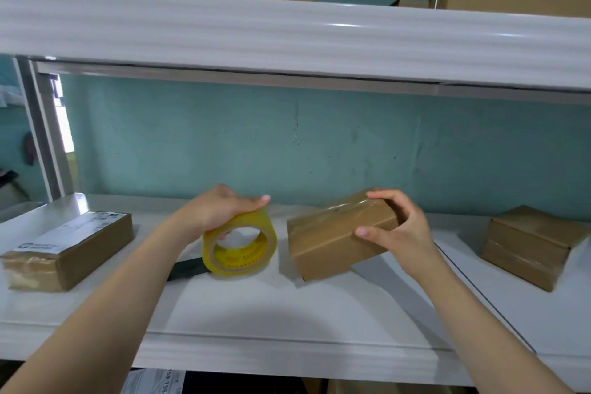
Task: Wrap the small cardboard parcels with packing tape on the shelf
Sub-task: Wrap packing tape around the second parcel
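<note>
Right hand [395, 233]: grips tilted, tape-wrapped brown cardboard parcel [339, 237].
Left hand [220, 211]: clasps yellow-cored clear packing-tape roll [240, 248].
Advice: steady parcel, pull tape taut.

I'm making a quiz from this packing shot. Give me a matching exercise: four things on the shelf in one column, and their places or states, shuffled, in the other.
Things:
1. tape roll
2. middle parcel
3. labelled parcel
4. plain parcel

Places or states:
A. far right on the shelf, untouched
B. tilted, gripped by the right hand
C. far left, white label on top
D. standing on edge under the left hand

Pairs: 1-D, 2-B, 3-C, 4-A
</note>
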`<action>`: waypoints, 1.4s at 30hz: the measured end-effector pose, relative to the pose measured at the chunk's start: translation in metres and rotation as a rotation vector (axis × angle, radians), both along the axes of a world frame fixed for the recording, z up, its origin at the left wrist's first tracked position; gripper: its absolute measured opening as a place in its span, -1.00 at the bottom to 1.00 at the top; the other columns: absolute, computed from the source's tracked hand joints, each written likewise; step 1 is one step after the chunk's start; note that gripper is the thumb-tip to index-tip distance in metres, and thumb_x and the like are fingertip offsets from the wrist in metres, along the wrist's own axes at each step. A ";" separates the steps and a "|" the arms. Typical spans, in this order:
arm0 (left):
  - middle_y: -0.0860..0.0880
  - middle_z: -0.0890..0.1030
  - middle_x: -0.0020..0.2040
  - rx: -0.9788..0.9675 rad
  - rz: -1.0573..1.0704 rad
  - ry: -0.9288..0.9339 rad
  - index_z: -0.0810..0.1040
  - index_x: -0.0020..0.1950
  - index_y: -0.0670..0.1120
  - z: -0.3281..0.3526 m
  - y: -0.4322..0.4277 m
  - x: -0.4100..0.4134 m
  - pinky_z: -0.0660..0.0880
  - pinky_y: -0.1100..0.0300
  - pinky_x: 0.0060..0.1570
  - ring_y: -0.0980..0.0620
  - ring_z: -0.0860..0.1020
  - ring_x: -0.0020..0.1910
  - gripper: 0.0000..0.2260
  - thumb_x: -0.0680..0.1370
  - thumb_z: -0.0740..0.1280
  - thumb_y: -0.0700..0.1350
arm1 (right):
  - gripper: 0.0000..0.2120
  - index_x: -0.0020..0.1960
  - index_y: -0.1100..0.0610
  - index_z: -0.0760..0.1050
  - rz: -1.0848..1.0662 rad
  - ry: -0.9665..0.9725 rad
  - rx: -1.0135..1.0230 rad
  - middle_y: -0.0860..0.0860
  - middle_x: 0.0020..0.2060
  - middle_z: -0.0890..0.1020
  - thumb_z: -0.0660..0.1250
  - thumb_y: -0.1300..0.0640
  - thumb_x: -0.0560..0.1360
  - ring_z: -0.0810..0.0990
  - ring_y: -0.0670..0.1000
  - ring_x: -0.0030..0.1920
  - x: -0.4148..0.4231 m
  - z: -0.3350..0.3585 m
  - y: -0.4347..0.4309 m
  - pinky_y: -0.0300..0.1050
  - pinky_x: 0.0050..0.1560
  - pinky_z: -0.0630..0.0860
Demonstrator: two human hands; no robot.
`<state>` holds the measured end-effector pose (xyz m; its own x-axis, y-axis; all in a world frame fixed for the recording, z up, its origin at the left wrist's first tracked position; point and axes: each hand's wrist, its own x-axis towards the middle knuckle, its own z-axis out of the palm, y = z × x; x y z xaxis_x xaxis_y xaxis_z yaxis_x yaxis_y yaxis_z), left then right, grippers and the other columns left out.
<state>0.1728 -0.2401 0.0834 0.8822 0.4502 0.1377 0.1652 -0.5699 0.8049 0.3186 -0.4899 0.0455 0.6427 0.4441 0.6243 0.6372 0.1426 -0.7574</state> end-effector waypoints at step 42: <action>0.01 0.56 -0.44 -0.040 -0.262 0.358 0.56 -0.37 -0.04 -0.003 -0.009 0.015 0.48 0.25 -0.37 0.02 0.52 -0.39 -0.70 0.29 0.49 0.17 | -0.08 0.48 -0.23 -0.23 0.077 -0.640 -1.254 -0.12 0.47 0.14 0.14 -0.50 0.30 0.17 -0.04 0.43 -0.003 -0.019 0.009 -0.10 0.41 0.16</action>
